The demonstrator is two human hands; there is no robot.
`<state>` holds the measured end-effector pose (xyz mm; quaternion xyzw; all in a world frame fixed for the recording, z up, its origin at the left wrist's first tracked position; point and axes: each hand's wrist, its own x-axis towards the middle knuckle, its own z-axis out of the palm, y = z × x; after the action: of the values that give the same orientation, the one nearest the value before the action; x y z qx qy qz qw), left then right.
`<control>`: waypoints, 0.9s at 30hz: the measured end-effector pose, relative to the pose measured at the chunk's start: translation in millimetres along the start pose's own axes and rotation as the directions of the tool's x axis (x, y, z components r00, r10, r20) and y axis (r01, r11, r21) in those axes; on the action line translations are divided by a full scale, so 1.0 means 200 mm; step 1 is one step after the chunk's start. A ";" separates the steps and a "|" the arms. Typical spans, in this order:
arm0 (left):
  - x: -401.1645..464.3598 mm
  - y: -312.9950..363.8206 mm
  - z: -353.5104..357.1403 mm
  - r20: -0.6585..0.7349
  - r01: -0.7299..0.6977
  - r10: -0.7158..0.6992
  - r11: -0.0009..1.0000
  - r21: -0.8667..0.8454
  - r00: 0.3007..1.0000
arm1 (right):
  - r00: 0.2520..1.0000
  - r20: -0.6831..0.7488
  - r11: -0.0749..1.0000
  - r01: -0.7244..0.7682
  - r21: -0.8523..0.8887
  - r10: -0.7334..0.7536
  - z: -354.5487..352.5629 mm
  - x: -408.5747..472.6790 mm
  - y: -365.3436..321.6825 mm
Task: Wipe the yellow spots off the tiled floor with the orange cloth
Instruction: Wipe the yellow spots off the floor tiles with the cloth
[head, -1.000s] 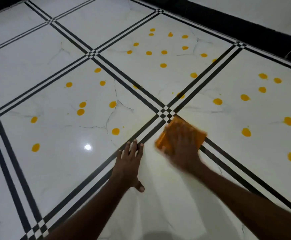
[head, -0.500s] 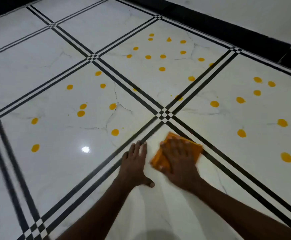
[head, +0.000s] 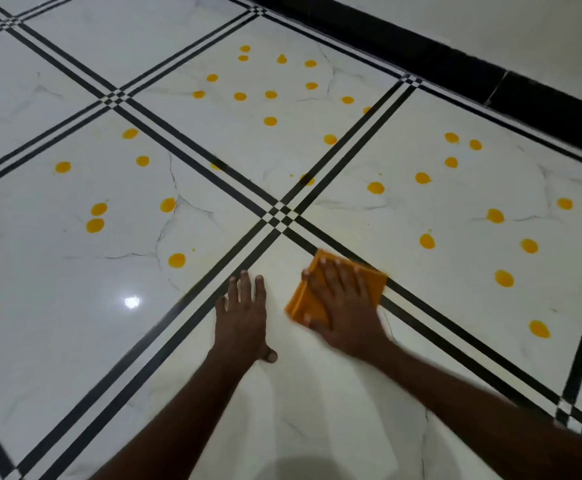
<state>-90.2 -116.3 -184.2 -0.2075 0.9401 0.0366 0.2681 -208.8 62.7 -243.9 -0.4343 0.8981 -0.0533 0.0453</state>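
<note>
Just below the black line crossing point(head: 280, 215), right hand point(head: 343, 306), fingers spread flat, is pressing the orange cloth point(head: 305, 301) back outward while left hand point(head: 242, 317) is bracing open-palmed; nearest tile reading spotless, 3 tiles of yellow spots point(head: 177, 260) remaining.

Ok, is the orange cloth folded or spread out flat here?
Folded. The orange cloth is a compact pad under the right hand, with stacked layered edges visible along its left side.

An indoor room, likely a home: a glossy white marble-look tiled floor point(head: 74, 81) with black striped borders point(head: 185, 150), a black skirting point(head: 455, 60) under a pale wall point(head: 507, 26).
</note>
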 end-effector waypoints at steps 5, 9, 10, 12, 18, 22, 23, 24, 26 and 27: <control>0.06 0.03 -0.03 -0.005 -0.065 0.065 0.998 -0.006 0.998 | 0.913 -0.073 0.916 -0.400 0.046 0.402 -0.04 -0.02 0.19; 0.09 0.03 -0.06 0.007 -0.085 0.084 0.996 0.028 0.996 | 0.972 -0.002 0.967 -0.234 0.100 0.236 0.00 -0.36 -0.10; 0.10 0.03 -0.07 0.007 -0.080 0.080 0.996 0.038 0.997 | 0.991 0.018 0.987 -0.133 0.090 0.132 -0.01 -0.30 -0.08; 0.09 0.05 -0.08 0.009 -0.076 0.076 0.994 0.075 0.997 | 0.999 0.020 0.999 -0.045 0.019 0.045 -0.02 -0.11 0.08; 0.11 0.14 -0.15 0.043 -0.083 0.080 0.994 0.077 0.996 | 0.859 -0.052 0.857 -0.502 0.116 0.510 -0.04 -0.37 0.25; 0.21 0.46 -0.19 0.047 -0.367 0.364 0.927 0.079 0.930 | 0.988 -0.022 0.986 -0.148 0.076 0.150 0.01 -0.48 0.15; 0.25 0.52 -0.20 0.054 -0.413 0.409 0.903 0.119 0.911 | 0.992 -0.033 0.992 -0.121 0.029 0.122 0.00 -0.43 0.24; 0.28 0.56 -0.20 0.065 -0.434 0.429 0.887 0.158 0.901 | 0.983 -0.022 0.984 -0.180 0.016 0.181 -0.01 -0.41 0.35; 0.33 0.59 -0.20 0.074 -0.434 0.429 0.872 0.228 0.900 | 0.917 -0.016 0.916 -0.397 0.053 0.398 -0.02 -0.47 0.51; 0.33 0.59 -0.20 0.073 -0.428 0.424 0.868 0.253 0.903 | 0.872 -0.030 0.872 -0.485 0.071 0.488 -0.01 -0.54 0.51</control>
<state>-208.9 -40.4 -189.6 0.0424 0.9569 -0.0287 0.2858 -222.0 210.9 -252.1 -0.1915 0.9772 -0.0776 0.0494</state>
